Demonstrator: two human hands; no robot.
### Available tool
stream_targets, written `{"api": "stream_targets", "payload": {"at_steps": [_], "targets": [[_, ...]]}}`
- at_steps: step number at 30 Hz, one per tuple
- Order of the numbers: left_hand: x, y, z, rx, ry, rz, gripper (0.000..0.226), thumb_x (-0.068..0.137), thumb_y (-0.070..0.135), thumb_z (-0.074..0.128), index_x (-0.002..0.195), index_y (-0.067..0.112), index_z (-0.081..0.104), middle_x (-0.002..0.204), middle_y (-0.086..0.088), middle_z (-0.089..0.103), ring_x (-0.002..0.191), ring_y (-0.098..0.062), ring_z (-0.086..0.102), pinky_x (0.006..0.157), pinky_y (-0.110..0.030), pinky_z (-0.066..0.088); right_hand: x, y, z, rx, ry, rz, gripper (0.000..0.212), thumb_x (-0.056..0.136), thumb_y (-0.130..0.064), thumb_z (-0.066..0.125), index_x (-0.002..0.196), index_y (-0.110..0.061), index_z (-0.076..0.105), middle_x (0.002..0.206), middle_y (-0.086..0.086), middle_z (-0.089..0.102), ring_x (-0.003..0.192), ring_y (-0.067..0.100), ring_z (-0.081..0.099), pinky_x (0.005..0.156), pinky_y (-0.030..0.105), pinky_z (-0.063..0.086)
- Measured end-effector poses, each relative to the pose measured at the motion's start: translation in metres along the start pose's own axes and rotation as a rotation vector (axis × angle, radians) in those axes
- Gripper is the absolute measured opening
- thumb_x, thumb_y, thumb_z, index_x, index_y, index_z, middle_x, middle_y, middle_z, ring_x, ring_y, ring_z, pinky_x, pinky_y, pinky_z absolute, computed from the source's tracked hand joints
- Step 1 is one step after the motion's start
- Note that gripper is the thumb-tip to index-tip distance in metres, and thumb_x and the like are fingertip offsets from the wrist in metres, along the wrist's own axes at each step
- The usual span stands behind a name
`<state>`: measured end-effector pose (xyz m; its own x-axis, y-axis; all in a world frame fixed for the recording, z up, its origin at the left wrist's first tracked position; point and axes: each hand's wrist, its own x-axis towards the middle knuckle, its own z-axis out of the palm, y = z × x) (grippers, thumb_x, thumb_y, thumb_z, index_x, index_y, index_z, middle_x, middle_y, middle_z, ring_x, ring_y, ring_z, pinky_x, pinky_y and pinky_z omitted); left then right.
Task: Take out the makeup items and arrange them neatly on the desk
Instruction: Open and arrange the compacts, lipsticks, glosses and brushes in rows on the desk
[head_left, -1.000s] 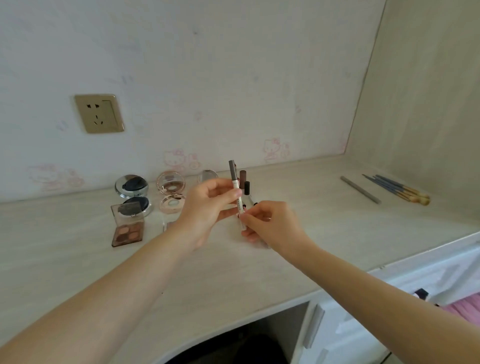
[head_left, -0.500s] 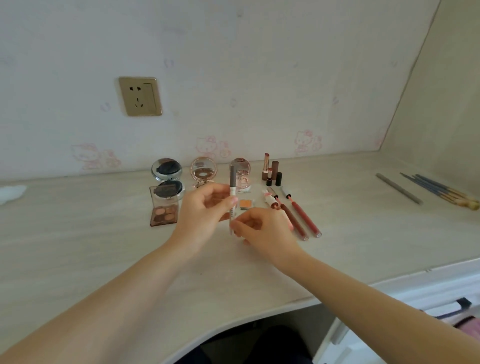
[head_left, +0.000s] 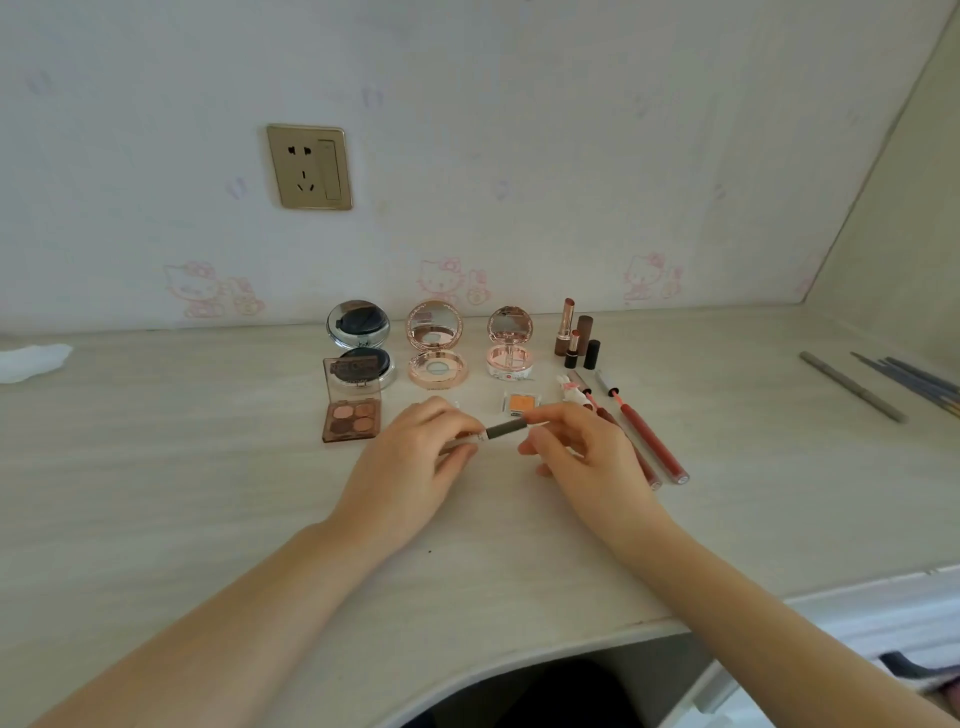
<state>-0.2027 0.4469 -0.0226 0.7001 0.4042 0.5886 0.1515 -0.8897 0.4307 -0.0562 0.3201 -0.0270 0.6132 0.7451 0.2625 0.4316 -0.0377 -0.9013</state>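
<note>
A slim makeup pen (head_left: 504, 429) with a grey cap and white barrel lies nearly level between my hands, just above the desk (head_left: 208, 493). My left hand (head_left: 415, 457) grips its white barrel. The grey cap end is pinched by my right hand (head_left: 582, 452). Behind them stand open compacts: a black-and-silver one (head_left: 358, 332), a rose-gold one (head_left: 435, 343) and a pink one (head_left: 510, 343). A brown eyeshadow palette (head_left: 352, 410) lies at the left, and a small orange pan (head_left: 521, 402) sits behind the pen. Lipsticks (head_left: 576, 335) stand at the right, with red lip-gloss tubes (head_left: 649, 441) lying beside my right hand.
A grey pencil (head_left: 852, 393) and several brushes (head_left: 914, 382) lie at the far right of the desk. A white tissue (head_left: 31, 361) sits at the left edge. A wall socket (head_left: 310, 167) is above. A drawer (head_left: 883, 649) stands below the desk's right front edge.
The pen has tipped from upright to nearly level, and both hands have lowered toward the desk. The view has swung left, bringing the whole row of makeup into sight.
</note>
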Motion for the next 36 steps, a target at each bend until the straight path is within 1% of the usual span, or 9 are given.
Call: {"api": "stream_targets", "payload": {"at_steps": [3,7,12,15,18,22,26,33,36], "targets": [[-0.003,0.004,0.0,0.093,-0.021,0.074,0.014,0.089,0.014,0.065,0.102,0.017,0.07,0.097,0.006,0.061,0.094,-0.017,0.058,0.077,-0.037,0.05,-0.001,0.001,-0.001,-0.095,0.015,-0.039,0.015,0.091,-0.026,0.061,0.1,-0.036,0.066,0.091,-0.016,0.068,0.095,0.002,0.061,0.079,0.022,0.053],[-0.003,0.009,-0.002,0.181,-0.022,0.148,0.013,0.09,0.014,0.063,0.102,0.014,0.07,0.096,0.002,0.063,0.092,-0.021,0.058,0.073,-0.037,0.051,-0.005,-0.004,0.0,-0.234,0.001,-0.155,0.014,0.088,-0.023,0.066,0.097,-0.032,0.07,0.088,-0.023,0.066,0.087,-0.01,0.055,0.071,0.002,0.042],[-0.005,0.014,-0.006,0.275,-0.058,0.168,0.009,0.089,0.024,0.066,0.093,0.016,0.069,0.085,0.004,0.063,0.084,-0.016,0.057,0.062,-0.026,0.045,-0.009,-0.008,-0.002,-0.34,-0.051,-0.26,0.016,0.087,-0.016,0.068,0.099,-0.025,0.072,0.082,-0.024,0.062,0.088,-0.012,0.051,0.074,0.002,0.038],[-0.008,0.015,-0.006,0.288,-0.082,0.173,0.009,0.089,0.023,0.066,0.093,0.015,0.068,0.085,0.003,0.065,0.08,-0.018,0.062,0.056,-0.03,0.049,-0.009,-0.007,-0.003,-0.396,-0.036,-0.3,0.016,0.086,-0.018,0.069,0.1,-0.025,0.072,0.087,-0.022,0.062,0.091,-0.012,0.049,0.076,0.001,0.035],[-0.01,0.016,-0.003,0.308,-0.105,0.17,0.014,0.094,0.027,0.059,0.1,0.016,0.065,0.088,0.003,0.065,0.073,-0.023,0.065,0.05,-0.039,0.049,-0.01,-0.006,-0.001,-0.437,0.038,-0.394,0.015,0.083,-0.017,0.072,0.098,-0.023,0.073,0.088,-0.025,0.06,0.09,-0.012,0.047,0.083,0.01,0.036],[-0.009,0.014,-0.003,0.32,-0.178,0.138,0.031,0.099,0.042,0.04,0.11,0.022,0.062,0.088,0.002,0.066,0.075,-0.029,0.064,0.057,-0.042,0.05,-0.013,-0.006,-0.001,-0.439,0.089,-0.49,0.016,0.08,-0.018,0.074,0.097,-0.02,0.075,0.087,-0.012,0.07,0.09,0.009,0.052,0.079,0.032,0.048],[-0.009,0.011,-0.004,0.332,-0.282,0.089,0.043,0.096,0.052,0.022,0.112,0.028,0.054,0.086,0.002,0.065,0.08,-0.028,0.062,0.064,-0.041,0.048,-0.015,-0.006,-0.002,-0.47,0.064,-0.557,0.015,0.083,-0.018,0.072,0.098,-0.018,0.076,0.083,-0.009,0.071,0.087,0.017,0.052,0.075,0.04,0.049],[-0.008,0.008,-0.007,0.282,-0.314,0.102,0.035,0.095,0.055,0.022,0.107,0.035,0.048,0.077,0.002,0.065,0.072,-0.027,0.06,0.06,-0.041,0.046,-0.017,-0.007,-0.002,-0.479,0.092,-0.621,0.014,0.083,-0.02,0.069,0.095,-0.018,0.076,0.079,-0.007,0.072,0.085,0.023,0.054,0.069,0.047,0.05],[-0.008,0.007,-0.009,0.28,-0.303,0.119,0.046,0.092,0.06,0.014,0.106,0.035,0.049,0.074,0.002,0.064,0.068,-0.026,0.059,0.057,-0.04,0.046,-0.017,-0.007,-0.003,-0.506,0.064,-0.622,0.014,0.084,-0.019,0.07,0.097,-0.017,0.077,0.081,-0.007,0.073,0.087,0.022,0.053,0.071,0.045,0.049]]}}
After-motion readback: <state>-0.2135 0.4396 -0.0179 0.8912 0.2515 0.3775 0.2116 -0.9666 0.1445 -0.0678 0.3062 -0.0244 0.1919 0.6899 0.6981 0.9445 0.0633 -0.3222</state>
